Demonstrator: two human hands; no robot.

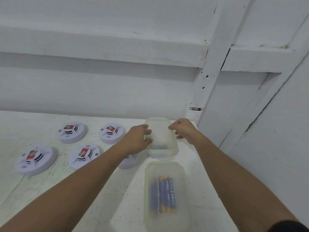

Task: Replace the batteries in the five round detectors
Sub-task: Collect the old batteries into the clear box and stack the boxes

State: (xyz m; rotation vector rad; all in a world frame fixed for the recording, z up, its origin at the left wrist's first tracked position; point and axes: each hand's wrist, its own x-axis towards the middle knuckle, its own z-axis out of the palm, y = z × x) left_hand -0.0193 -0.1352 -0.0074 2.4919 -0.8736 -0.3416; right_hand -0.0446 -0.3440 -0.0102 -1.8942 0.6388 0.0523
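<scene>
Several round white detectors lie on the white table, each with a red-and-white label on top: one at the far left [72,132], one beside it [112,135], two nearer [36,159] [84,155], and one [128,162] mostly hidden under my left forearm. A clear lidded box [161,143] stands at the table's far right. My left hand [138,139] grips its left edge and my right hand [183,130] grips its right edge. A second clear box [167,195] closer to me holds several blue-and-yellow batteries [164,195].
A white wall runs behind the table [50,190]. White wooden beams [215,72] rise at the right, close to the far box. The table's right edge lies just beyond the two boxes.
</scene>
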